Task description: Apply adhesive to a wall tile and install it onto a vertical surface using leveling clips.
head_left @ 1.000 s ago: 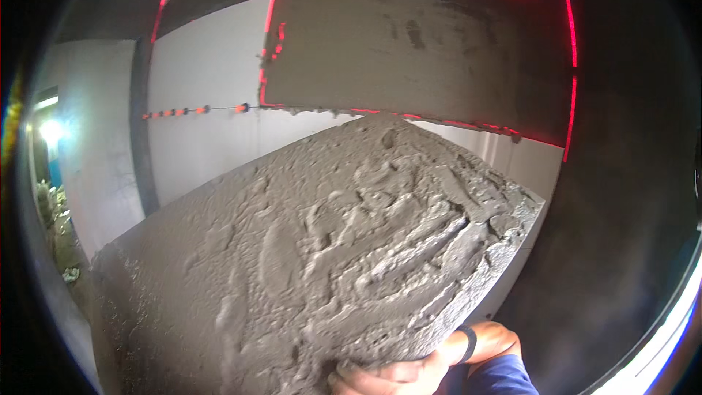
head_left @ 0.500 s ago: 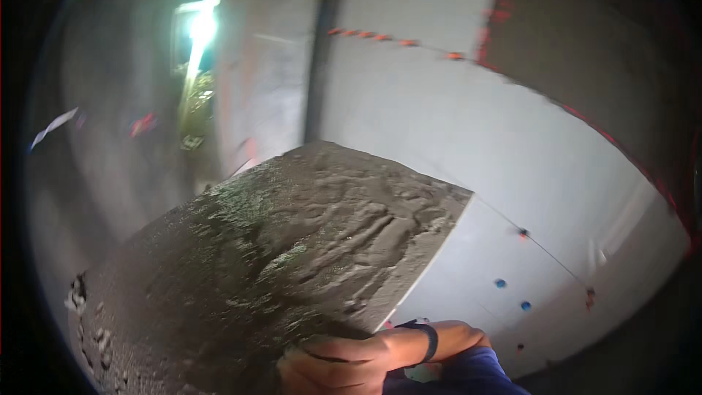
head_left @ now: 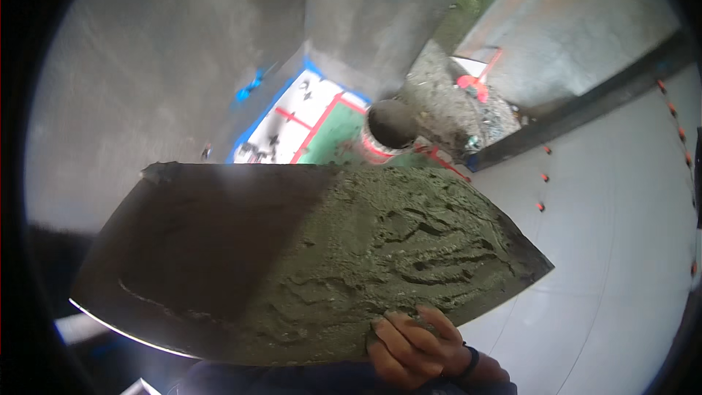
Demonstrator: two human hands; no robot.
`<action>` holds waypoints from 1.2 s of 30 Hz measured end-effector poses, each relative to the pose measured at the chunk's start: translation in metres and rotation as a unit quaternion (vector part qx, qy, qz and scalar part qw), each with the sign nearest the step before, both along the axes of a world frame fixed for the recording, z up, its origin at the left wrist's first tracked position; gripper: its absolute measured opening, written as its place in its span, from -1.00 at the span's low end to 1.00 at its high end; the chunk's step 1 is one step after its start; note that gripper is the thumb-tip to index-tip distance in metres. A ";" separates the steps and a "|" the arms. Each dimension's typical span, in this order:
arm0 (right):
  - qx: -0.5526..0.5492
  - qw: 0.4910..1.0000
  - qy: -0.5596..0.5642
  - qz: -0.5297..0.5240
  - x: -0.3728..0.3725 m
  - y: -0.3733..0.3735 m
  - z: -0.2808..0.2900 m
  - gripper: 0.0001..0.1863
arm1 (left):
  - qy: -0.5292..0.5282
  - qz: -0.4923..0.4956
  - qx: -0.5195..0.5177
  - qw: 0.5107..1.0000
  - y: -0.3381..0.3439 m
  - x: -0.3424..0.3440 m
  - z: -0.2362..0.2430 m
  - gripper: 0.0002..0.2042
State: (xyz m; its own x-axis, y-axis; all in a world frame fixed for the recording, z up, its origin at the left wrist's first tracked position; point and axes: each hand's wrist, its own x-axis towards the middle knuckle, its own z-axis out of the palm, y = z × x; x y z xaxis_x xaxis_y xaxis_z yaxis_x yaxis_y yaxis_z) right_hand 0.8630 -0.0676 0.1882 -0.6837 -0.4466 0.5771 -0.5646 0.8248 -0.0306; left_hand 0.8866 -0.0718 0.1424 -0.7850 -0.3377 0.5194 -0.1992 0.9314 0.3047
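The broad slab (head_left: 314, 263), its upward face spread with grey mortar, is the largest thing at stake. It could tip or slip, since the only visible support is one hand at the near edge, right of the middle, and the long left end reaches far from that hold. If it swings, its pointed right corner could knock against the pale wall (head_left: 614, 212) and chip, because that corner overlaps the wall in this view; the true gap cannot be told. Wet-looking mortar (head_left: 431, 256) could slide or drop off if the face tilts steeply, landing on the green and white floor sheet (head_left: 333, 139) or near the bucket (head_left: 375, 149) beyond the far edge. Smallest of the risks, the fingers could smear the coating or lose purchase, as they press right onto it. The little orange-red clips (head_left: 541, 207) on the wall could also be caught by a stray edge.

As for position, the slab lies across the lower part of the view, in front of the body, stretching mostly to the left of and beyond the right hand (head_left: 413, 347). That hand, with a dark wristband (head_left: 472, 362), is closed over the near edge, fingers on the mortared face, thumb not seen. The left hand does not show, so whether it grips anything underneath cannot be told.
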 end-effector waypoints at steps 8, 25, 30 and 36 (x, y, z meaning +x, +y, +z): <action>-0.056 0.993 -0.086 0.056 -0.027 0.046 -0.021 -0.93 | -0.145 0.140 -0.111 0.973 0.052 -0.030 0.012 -0.67; -0.053 0.967 -0.229 0.097 -0.155 0.101 -0.294 -0.93 | -0.248 0.158 0.182 0.938 0.079 -0.089 -0.370 -0.69; -0.034 0.971 -0.222 0.086 -0.179 0.082 -0.334 -0.86 | -0.258 0.163 0.278 0.911 0.017 -0.084 -0.451 -0.68; 0.025 0.967 -0.236 0.088 -0.192 0.067 -0.354 -0.61 | -0.235 0.163 0.389 0.876 -0.064 -0.076 -0.520 -0.66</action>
